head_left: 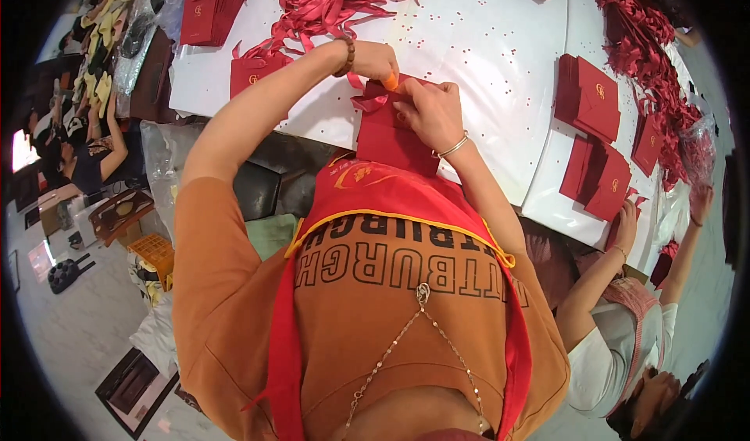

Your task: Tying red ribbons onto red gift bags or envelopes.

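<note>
While the right hand pins the red bag flat at the table edge, the left hand pinches its ribbon, evidently to tension it.

a long white table fills the upper part, glossy under bright light. pale grey floor lies at left, with an orange crate and boxes scattered about.
</note>
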Demonstrator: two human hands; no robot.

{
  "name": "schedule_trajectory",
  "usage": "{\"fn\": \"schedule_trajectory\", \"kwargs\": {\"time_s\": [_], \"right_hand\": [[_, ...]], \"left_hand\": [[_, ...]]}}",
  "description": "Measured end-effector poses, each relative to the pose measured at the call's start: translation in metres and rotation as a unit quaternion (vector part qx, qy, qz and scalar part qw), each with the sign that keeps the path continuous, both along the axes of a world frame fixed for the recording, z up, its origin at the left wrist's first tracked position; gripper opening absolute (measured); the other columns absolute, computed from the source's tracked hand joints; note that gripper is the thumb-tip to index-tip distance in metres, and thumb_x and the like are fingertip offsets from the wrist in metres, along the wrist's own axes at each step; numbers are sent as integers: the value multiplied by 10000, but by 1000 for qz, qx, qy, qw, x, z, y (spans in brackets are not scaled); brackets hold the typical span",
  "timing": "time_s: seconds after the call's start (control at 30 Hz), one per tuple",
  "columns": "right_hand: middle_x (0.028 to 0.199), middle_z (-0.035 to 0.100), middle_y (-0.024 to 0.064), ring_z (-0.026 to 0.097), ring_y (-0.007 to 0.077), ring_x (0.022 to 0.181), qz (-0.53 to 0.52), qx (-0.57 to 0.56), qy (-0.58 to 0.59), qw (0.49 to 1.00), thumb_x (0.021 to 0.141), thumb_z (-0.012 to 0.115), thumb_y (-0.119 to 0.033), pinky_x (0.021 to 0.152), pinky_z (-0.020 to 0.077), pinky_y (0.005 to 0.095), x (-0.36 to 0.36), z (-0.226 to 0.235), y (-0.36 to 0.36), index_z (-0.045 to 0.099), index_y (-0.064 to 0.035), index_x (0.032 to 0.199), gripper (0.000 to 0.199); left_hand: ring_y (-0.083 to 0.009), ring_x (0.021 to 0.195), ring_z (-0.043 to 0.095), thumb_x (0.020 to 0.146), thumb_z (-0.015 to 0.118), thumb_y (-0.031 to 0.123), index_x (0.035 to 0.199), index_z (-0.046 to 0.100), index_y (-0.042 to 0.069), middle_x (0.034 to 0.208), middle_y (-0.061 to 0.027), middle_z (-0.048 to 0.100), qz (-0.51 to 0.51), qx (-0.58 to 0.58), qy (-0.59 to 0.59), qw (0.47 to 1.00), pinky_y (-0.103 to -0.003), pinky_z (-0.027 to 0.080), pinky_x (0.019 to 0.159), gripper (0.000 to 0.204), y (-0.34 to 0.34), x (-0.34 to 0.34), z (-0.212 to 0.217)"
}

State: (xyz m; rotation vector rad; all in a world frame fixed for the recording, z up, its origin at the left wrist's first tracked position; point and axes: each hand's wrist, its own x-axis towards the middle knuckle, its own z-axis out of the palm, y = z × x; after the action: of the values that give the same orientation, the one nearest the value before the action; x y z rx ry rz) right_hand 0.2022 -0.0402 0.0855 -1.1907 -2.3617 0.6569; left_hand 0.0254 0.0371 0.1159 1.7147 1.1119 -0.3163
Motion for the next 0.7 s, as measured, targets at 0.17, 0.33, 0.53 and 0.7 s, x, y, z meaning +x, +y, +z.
{"fn": "schedule_trajectory", "kwargs": {"time_s": [0.17,0.33,0.53,0.7], "right_hand": [[595,577,36,562,222,613,-12,31,23,999,747,619,-218,688,329,382,0,-2,1,545,-140,868,161],[690,629,19,587,197,664,13,-56,-9,998,764,613,-230,690,336,335,1,3,4,570,-145,887,156],[689,635,74,607,248,671,-50,-90,18,995,742,628,-257,636,429,385,8,-24,15,590,-106,905,225],[733,639,99,613,269,694,-66,-139,14,988,725,650,-266,634,470,365,14,-42,22,603,-85,940,285]], "left_hand": [[-93,532,484,697,618,190,731,649,28,586,-10,561,13,16,-17,1000,-243,387,484,169,-2,7,-6],[-93,555,507,712,607,200,761,660,27,644,-29,597,208,85,-43,973,-255,406,492,188,-3,9,-32],[-293,785,603,778,536,366,863,657,77,861,-158,635,458,173,-67,870,-377,461,719,325,18,-55,-63],[-336,855,595,814,493,379,908,606,55,916,-194,616,283,257,226,896,-425,453,717,356,-25,-71,-75]]}}
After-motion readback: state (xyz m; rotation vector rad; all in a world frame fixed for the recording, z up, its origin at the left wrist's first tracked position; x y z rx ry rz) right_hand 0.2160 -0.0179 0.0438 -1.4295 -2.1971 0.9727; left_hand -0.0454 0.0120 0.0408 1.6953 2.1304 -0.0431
